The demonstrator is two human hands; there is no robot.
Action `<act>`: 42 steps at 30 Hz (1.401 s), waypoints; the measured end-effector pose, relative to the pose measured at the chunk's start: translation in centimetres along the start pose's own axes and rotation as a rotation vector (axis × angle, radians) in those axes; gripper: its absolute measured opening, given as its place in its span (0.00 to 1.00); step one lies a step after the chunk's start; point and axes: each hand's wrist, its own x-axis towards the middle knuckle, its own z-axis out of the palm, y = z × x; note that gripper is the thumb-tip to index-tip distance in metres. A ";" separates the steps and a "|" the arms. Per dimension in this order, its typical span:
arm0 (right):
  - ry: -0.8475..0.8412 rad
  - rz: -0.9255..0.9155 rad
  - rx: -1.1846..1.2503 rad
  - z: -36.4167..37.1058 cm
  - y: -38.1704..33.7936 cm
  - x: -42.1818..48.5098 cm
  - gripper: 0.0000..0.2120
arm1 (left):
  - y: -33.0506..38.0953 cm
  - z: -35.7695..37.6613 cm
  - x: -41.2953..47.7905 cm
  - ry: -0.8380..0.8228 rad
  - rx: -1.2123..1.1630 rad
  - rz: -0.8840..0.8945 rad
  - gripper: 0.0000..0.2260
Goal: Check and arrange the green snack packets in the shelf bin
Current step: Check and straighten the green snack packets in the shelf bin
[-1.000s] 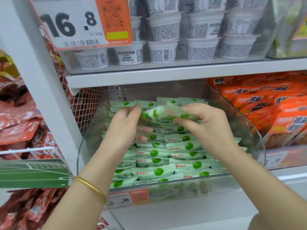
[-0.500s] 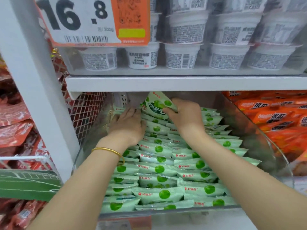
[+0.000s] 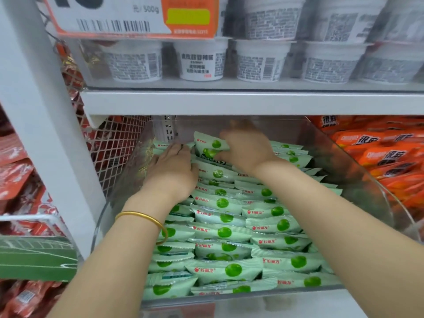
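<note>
A clear plastic shelf bin (image 3: 358,180) holds several rows of pale green snack packets (image 3: 223,232) with dark green dots. Deep at the back of the bin, my right hand (image 3: 246,149) grips one green packet (image 3: 210,145) held upright above the rows. My left hand (image 3: 172,173) lies palm down with straight fingers on the packets at the back left, beside that raised packet. A gold bangle (image 3: 142,218) circles my left wrist. The fingertips of both hands are partly hidden by the packets.
A white shelf board (image 3: 229,103) runs just above the bin, carrying white tubs (image 3: 202,59) and an orange price tag (image 3: 188,17). Orange packets (image 3: 385,157) fill the neighbouring bin on the right. A white upright (image 3: 34,111), a wire mesh panel (image 3: 114,152) and red packets stand left.
Both hands have reached from the bin's middle to its back. The packet held up in front has gone with the right hand and now stands upright at the rear; the left hand presses flat.
</note>
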 end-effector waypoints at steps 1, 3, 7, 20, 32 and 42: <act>0.085 -0.032 0.041 -0.1 0.1 -0.3 0.18 | 0.0 -0.1 -0.1 0.004 -0.016 0.001 0.24; 0.195 -0.111 0.136 -0.1 0.3 -0.7 0.16 | 0.0 -0.2 -0.1 0.015 -0.044 0.000 0.24; -0.004 -0.156 0.062 0.3 0.5 -0.6 0.05 | 0.1 -0.3 -0.2 0.020 -0.060 -0.013 0.24; 0.001 -0.116 0.026 0.9 -0.2 -0.2 0.05 | 0.2 -0.3 -0.3 0.026 -0.096 -0.006 0.23; -0.042 -0.152 0.084 1.7 0.6 -0.6 0.04 | 0.4 -0.2 -0.2 0.123 -0.203 0.043 0.23; 0.010 -0.017 0.012 1.7 1.0 -0.1 0.15 | 0.7 0.4 0.1 0.012 -0.054 0.232 0.24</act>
